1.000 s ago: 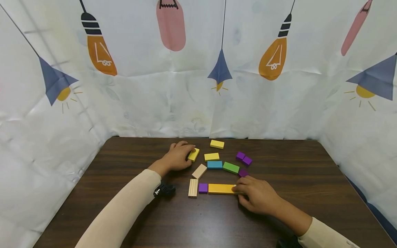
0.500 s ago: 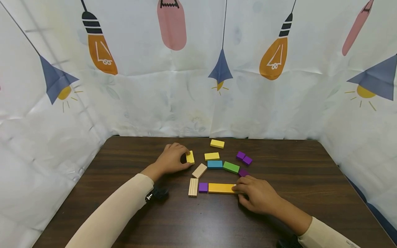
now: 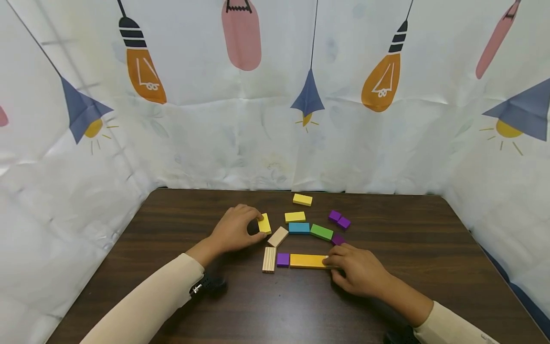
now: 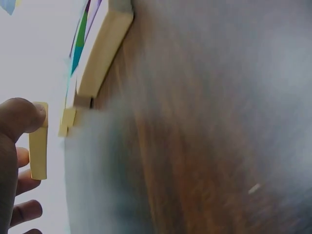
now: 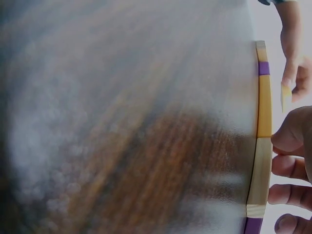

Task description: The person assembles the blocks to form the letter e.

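The left hand (image 3: 232,228) pinches a yellow block (image 3: 265,224) between thumb and fingers; a pale block (image 3: 278,237) sits just beside it at 4 o'clock. The right hand (image 3: 360,271) rests at the orange block's 3 o'clock end, that block (image 3: 306,261) lying flat; whether its fingers grip cannot be told.

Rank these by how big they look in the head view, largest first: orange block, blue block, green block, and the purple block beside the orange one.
1. Orange block
2. Blue block and green block: too alike to rank
3. Purple block
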The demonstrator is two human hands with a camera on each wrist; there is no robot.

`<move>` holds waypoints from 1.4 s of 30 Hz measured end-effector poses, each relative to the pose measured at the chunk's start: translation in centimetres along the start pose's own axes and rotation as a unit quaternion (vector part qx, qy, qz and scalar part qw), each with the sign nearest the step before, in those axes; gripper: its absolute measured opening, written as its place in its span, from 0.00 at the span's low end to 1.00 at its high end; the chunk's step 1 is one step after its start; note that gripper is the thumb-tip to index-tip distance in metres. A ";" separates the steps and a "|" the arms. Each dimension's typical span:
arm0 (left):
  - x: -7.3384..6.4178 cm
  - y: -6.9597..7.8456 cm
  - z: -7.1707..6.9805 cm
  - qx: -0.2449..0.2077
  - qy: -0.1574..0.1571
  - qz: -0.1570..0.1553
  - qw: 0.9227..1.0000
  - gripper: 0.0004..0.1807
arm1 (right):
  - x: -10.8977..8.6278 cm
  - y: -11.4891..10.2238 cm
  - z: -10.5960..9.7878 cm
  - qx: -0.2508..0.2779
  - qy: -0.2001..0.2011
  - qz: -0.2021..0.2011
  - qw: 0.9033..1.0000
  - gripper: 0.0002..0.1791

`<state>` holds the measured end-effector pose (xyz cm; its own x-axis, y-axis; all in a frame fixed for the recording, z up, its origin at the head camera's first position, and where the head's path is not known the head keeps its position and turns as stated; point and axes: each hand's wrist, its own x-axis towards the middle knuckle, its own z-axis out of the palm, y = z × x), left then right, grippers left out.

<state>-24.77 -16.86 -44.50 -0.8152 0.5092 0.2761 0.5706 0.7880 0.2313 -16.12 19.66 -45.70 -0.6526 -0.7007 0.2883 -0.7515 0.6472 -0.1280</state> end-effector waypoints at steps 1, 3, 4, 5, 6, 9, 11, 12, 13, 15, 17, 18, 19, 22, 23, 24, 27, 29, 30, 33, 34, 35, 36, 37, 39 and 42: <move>-0.2 0.2 -0.1 -0.003 0.003 0.004 1.000 0.23 | 0.0 0.0 0.0 0.000 -0.001 0.000 1.000 0.12; -0.6 0.7 -0.2 -0.004 0.011 0.012 1.000 0.23 | 0.0 0.0 0.0 0.000 -0.002 0.001 1.000 0.12; -0.7 0.9 -0.3 -0.006 0.015 0.016 1.000 0.23 | -0.1 0.0 0.1 -0.001 -0.001 0.002 1.000 0.12; -0.9 1.1 -0.3 -0.007 0.017 0.019 1.000 0.23 | -0.1 0.0 0.1 -0.001 0.000 0.002 1.000 0.12; -1.0 1.3 -0.4 -0.008 0.019 0.022 1.000 0.23 | -0.1 0.0 0.1 -0.001 0.001 0.001 1.000 0.12; -1.6 1.8 -0.6 -0.010 0.021 0.026 0.999 0.23 | -0.1 0.0 0.1 -0.002 0.003 0.000 1.000 0.12; -1.9 2.1 -0.6 -0.011 0.020 0.027 0.999 0.22 | -0.1 0.0 0.1 -0.002 0.003 0.000 1.000 0.12; -2.1 2.3 -0.7 -0.013 0.021 0.028 0.999 0.23 | -0.1 0.0 0.1 -0.002 0.002 0.000 1.000 0.12; -2.2 2.5 -0.7 -0.013 0.021 0.028 0.999 0.23 | -0.1 0.0 0.1 -0.002 0.002 0.001 1.000 0.12; -2.5 2.8 -0.7 -0.014 0.026 0.029 0.999 0.23 | -0.1 0.1 0.2 -0.002 0.001 0.002 1.000 0.12; -2.7 3.1 -0.8 -0.018 0.030 0.030 0.999 0.23 | -0.1 0.2 0.2 -0.002 0.001 0.003 1.000 0.12; -2.9 3.3 -0.7 -0.017 0.031 0.031 0.999 0.23 | -0.2 0.2 0.3 -0.002 0.001 0.003 1.000 0.12; -3.0 3.4 -0.7 -0.016 0.032 0.032 0.999 0.23 | -0.2 0.2 0.3 -0.001 0.002 0.003 1.000 0.12; -3.5 3.8 -0.6 -0.016 0.031 0.034 0.999 0.23 | -0.2 0.3 0.4 -0.001 0.006 0.000 1.000 0.12; -3.7 4.0 -0.6 -0.016 0.029 0.035 0.999 0.23 | -0.2 0.3 0.4 0.000 0.006 -0.001 1.000 0.12; -3.8 4.1 -0.6 -0.015 0.027 0.036 0.999 0.22 | -0.2 0.3 0.4 0.000 0.007 -0.002 1.000 0.12; -4.3 4.6 -0.5 -0.017 0.023 0.040 0.999 0.23 | -0.2 0.2 0.4 0.001 0.009 -0.003 1.000 0.12; -4.5 4.9 -0.4 -0.018 0.020 0.044 0.999 0.23 | -0.2 0.2 0.4 0.001 0.008 -0.003 1.000 0.12; -4.7 5.1 -0.4 -0.019 0.020 0.046 0.999 0.23 | -0.2 0.2 0.4 0.000 0.008 -0.003 1.000 0.12; -5.0 5.6 -0.3 -0.021 0.022 0.052 0.998 0.23 | -0.1 0.2 0.3 0.000 0.007 -0.003 1.000 0.12; -5.1 5.7 -0.3 -0.022 0.023 0.053 0.998 0.23 | -0.1 0.2 0.3 -0.001 0.006 -0.002 1.000 0.12; -5.2 5.8 -0.2 -0.023 0.024 0.055 0.998 0.23 | -0.1 0.2 0.3 -0.001 0.006 -0.001 1.000 0.12; -5.4 5.9 -0.2 -0.026 0.025 0.056 0.998 0.23 | -0.1 0.1 0.3 -0.001 0.005 -0.001 1.000 0.12; -5.4 6.0 -0.1 -0.027 0.026 0.057 0.998 0.22 | -0.1 0.1 0.3 -0.001 0.005 0.001 1.000 0.12; -5.6 6.2 -0.1 -0.030 0.029 0.059 0.997 0.23 | -0.1 0.1 0.3 0.000 0.003 0.003 1.000 0.12; -5.9 6.5 0.1 -0.033 0.032 0.064 0.997 0.23 | -0.2 0.1 0.3 0.001 0.001 0.005 1.000 0.12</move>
<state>-16.27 -14.69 -44.70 -0.7288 0.5792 0.3652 0.6762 0.6926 0.2511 -16.14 19.80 -46.02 -0.6603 -0.6936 0.2880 -0.7448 0.6539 -0.1329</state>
